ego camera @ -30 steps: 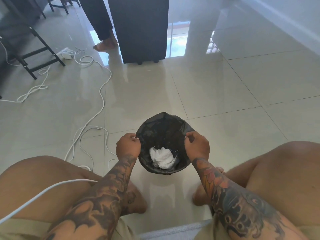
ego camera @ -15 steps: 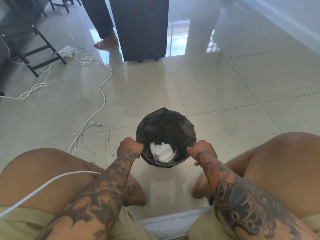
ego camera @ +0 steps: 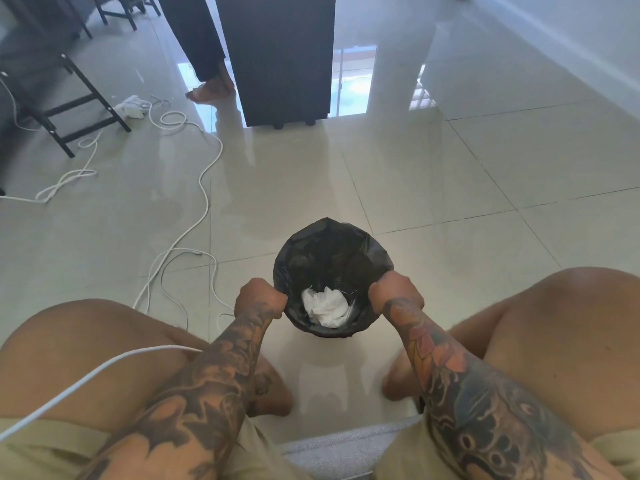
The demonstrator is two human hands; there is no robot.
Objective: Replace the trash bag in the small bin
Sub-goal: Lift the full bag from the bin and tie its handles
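Glossy cream floor tiles run across the room, bright with window glare. A dark cabinet stands at the far side, its top cut off by the frame; beside it someone's bare foot shows under a dark trouser leg, nothing more of them in sight. White cables loop over the tiles from a power strip near a black frame, itself only partly in view.

The small round bin sits on the floor between the seated person's bare knees. Its own wall is almost wholly hidden by the black bag, a thin, crinkled, shiny film folded over the rim. Inside, at the bottom, lies crumpled white paper.

Both tattooed forearms reach down to it. The left hand is closed in a fist on the bag's edge at the bin's left side; the right hand is likewise clenched on the edge at the right. The fingertips are tucked out of sight, so how much film each has gathered is unclear.
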